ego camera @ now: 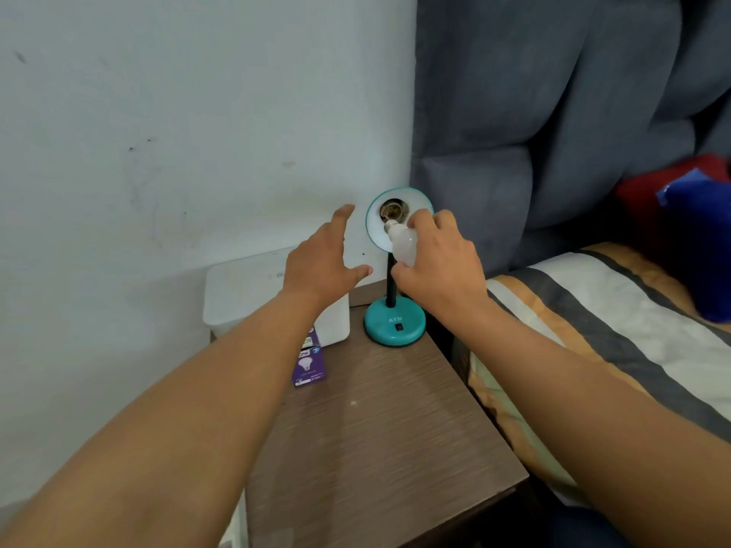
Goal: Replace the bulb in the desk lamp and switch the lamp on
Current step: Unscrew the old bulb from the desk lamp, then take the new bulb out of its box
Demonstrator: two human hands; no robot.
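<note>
**Caller:** Right hand (439, 263) is seen clamped around a frosted white pear-shaped bulb (404, 244), fingers curled over the glass. Left hand (322, 263) is held apart from it, fingers spread and holding nothing, just left of the teal round lamp shade (375, 215).

**Analyst:** And the bulb is placed where, exactly?

**Caller:** It is held in front of the tilted shade's white interior, just below the metal socket (391, 210), which is seen bare. The threaded cap is not yet seated; whether it touches the socket rim cannot be told.

**Analyst:** So progress is judged as partway?

**Caller:** Partway, yes. The socket has been emptied, it seems. Whether this is the new bulb going in or the old one coming out cannot be told. A purple printed bulb carton (309, 363) is seen lying on the brown wood-grain bedside table (375, 429). The black rocker switch (399, 327) on the teal round base (394, 326) is untouched, and no light is given off.

**Analyst:** Orientation?

**Caller:** The bulb's long axis is slanted: cap pointed up and left toward the socket, rounded end down and right into the palm.
</note>
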